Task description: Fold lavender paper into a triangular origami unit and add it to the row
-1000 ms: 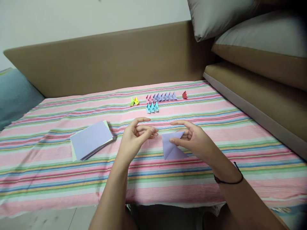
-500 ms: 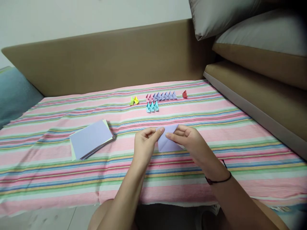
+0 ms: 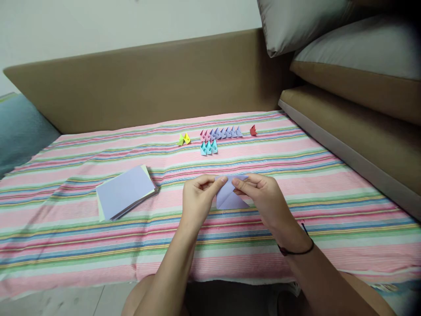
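Striped cloth (image 3: 92,250) is spread over the sofa seat, and near its front edge a lilac paper (image 3: 230,202) is held between two hands. Its upper left part is pinched by the left hand (image 3: 199,193), thumb in front and fingers curled behind; its upper right part is gripped likewise by the right hand (image 3: 263,193). Whether its lower edge is touching the cloth cannot be told. Since a diagonal line is shown across it, it is judged to be partly folded, its shaping unfinished. To the left, a stack of paper sheets (image 3: 125,193) is laid flat, apparently unfolded. Farther off, what seem to be completed pieces are set out: three turquoise pieces (image 3: 209,148), behind them a row of pink pieces (image 3: 202,135) and lilac pieces (image 3: 228,132), a yellow piece (image 3: 187,138) beside a yellow-green piece (image 3: 180,140), and a red piece (image 3: 253,130) set apart. Behind these, a brown backrest (image 3: 148,83) is seen.
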Demonstrator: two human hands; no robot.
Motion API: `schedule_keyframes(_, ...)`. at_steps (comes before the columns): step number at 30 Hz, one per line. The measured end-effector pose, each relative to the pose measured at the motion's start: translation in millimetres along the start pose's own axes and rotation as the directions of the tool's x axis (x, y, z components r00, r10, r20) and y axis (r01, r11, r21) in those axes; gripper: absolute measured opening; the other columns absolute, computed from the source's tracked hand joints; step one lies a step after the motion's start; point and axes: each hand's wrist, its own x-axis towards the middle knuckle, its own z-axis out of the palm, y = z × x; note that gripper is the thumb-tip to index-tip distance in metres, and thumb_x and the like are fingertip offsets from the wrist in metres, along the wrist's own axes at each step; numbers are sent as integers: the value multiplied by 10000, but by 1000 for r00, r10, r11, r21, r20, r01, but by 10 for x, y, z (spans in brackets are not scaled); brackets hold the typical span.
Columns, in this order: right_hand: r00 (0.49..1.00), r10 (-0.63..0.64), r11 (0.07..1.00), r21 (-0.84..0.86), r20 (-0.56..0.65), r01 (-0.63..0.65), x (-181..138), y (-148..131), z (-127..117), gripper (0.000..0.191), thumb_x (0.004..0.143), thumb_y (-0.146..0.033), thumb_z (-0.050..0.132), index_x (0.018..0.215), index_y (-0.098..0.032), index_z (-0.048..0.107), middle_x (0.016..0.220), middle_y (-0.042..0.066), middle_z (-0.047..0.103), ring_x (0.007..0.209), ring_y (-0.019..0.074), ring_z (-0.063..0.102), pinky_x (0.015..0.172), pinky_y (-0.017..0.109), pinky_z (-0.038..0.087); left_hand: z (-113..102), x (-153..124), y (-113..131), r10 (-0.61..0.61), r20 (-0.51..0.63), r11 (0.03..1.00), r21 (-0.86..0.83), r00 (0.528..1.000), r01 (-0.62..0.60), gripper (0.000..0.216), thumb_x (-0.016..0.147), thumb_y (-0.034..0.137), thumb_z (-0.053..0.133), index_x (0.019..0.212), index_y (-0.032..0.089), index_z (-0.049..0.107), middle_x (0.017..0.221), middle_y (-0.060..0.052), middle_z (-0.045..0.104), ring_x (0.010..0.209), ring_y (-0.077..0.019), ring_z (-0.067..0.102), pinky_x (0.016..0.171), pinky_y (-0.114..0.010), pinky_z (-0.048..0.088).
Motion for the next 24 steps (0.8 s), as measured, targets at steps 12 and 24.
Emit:
schedule_keyframes(12,999,-34,996,82,-11,35,-2,5,-9,316,761,-440,663,616,-159,672,611,30,647,599,138,605,626,264,515,-7,13,-9,-33,17,998,-58,999,33,201,687,322,733,611,139,697,590,-13,631,575,-116,534,561,-228,414)
schedule_keyframes(24,999,13,978,208,34,-20,19,-14,-28,333,768,-454,641,665,-141,689,632,66,675,644,193,657,659,316,536,-6,3,-51,-67,50,994,-80,996,71,241,701,355,720,594,142,685,558,2,598,550,-104,502,546,-227,388)
